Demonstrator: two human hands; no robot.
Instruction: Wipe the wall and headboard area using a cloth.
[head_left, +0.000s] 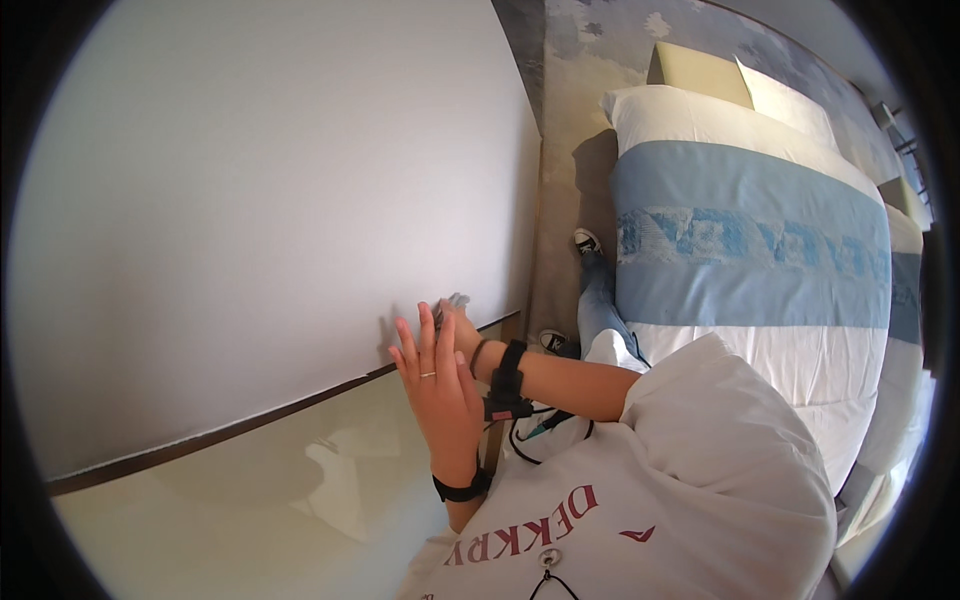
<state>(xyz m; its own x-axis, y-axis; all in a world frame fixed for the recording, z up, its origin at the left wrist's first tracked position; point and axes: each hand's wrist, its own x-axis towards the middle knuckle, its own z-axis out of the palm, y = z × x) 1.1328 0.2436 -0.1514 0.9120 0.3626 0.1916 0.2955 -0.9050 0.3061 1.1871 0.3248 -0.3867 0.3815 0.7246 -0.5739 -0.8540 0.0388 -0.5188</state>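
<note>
My left hand (442, 397) is held up in front of the pale wall (262, 187), back towards me, a ring on one finger. Its fingers are spread and nothing shows in it; whether the fingertips touch the wall I cannot tell. Behind it, my right hand (466, 334) is at the wall just above the dark brown strip (300, 400) along its lower edge. A bit of grey cloth (457, 300) shows at the right fingers, which appear to hold it. My left hand covers much of the right one. Black straps ring both wrists.
A glossy cream surface (247, 487) with reflections lies below the strip. To the right stands a bed (750, 172) with white bedding and a blue runner, a second bed (904, 277) beyond it. My sneakers (587, 241) are on the patterned carpet (568, 97). A black cable (521, 450) hangs near my wrist.
</note>
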